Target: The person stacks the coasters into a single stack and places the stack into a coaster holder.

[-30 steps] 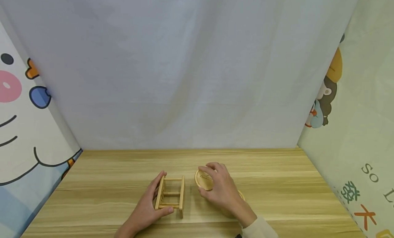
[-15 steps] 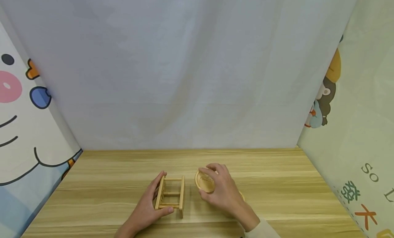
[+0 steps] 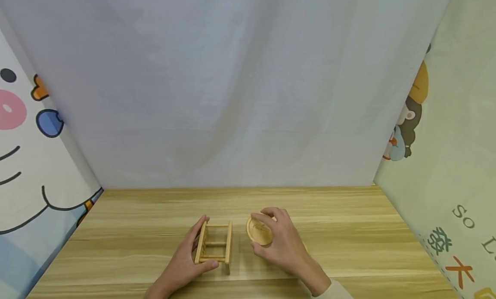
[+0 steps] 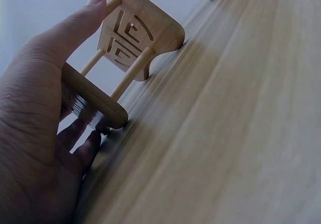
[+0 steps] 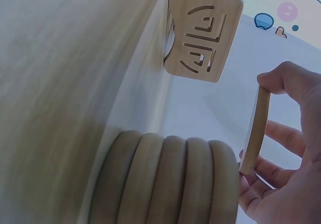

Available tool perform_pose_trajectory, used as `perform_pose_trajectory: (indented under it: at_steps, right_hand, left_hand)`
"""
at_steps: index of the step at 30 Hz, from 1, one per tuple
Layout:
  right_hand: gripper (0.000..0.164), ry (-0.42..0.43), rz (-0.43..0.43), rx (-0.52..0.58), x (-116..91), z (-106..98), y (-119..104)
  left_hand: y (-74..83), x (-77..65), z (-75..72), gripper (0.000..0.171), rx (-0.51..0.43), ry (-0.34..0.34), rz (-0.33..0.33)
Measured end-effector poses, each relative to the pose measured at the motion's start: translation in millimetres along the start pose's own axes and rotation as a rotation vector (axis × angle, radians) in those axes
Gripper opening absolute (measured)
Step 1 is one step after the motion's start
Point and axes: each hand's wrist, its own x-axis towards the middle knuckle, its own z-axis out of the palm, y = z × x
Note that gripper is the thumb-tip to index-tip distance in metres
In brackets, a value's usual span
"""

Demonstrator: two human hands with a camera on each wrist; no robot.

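A small wooden coaster rack [image 3: 229, 243] stands on the table; in the right wrist view its side panel [image 5: 203, 39] shows cut-out slots. My left hand [image 3: 184, 261] grips the rack's left side, thumb at the near end and fingers along the outer face. To the right, my right hand [image 3: 286, 244] pinches a round wooden coaster [image 3: 258, 232] between thumb and fingers. That coaster [image 5: 257, 128] is raised off the table, apart from the rack, with engraved lettering on its face. Beneath the right hand is a stack of several coasters [image 5: 168, 184], mostly hidden in the head view.
The wood-grain table [image 3: 155, 208] extends around both hands. A pale cloth [image 3: 240, 97] hangs behind it. Printed panels stand at the sides, one with a cartoon face [image 3: 23, 170] on the left and one with lettering [image 3: 461, 230] on the right.
My right hand has shifted slightly towards me and to the right with the coaster, whose face shows a little more. The left hand and rack have stayed in place.
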Motion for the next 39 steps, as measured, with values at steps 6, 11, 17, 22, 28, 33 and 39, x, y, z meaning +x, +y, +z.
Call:
perform_pose_trajectory:
  at_steps: [6,11,17,22,28,33,39]
  right_hand:
    - [0.063,0.018,-0.002,0.002,-2.1,-2.3,0.0]
    - [0.063,0.027,-0.002,0.001,-5.3,-5.2,0.3]
    - [0.061,0.035,-0.008,-0.004,-10.0,-8.7,1.4]
    - [0.06,0.048,-0.031,-0.015,-14.2,-11.4,2.2]
    - [0.062,0.081,-0.067,-0.031,-19.2,-14.2,3.9]
    - [0.062,0.085,-0.062,-0.025,-24.3,-16.3,6.3]
    - [0.063,0.084,-0.049,-0.024,-26.7,-19.3,7.8]
  left_hand:
    - [-0.3,-0.3,0.4,0.116,-0.005,-0.004,0.002]
    - [0.0,0.0,0.8,0.115,-0.007,-0.005,-0.01]
    - [0.0,-0.1,0.9,0.116,-0.003,0.001,-0.01]
    - [-0.1,-0.5,0.7,0.116,0.004,0.005,-0.009]
    - [-0.1,-0.4,1.2,0.116,-0.001,0.003,-0.002]
    - [1.0,-0.3,1.5,0.116,-0.002,0.003,-0.007]
    - [2.1,-0.5,0.9,0.116,0.004,0.005,-0.009]
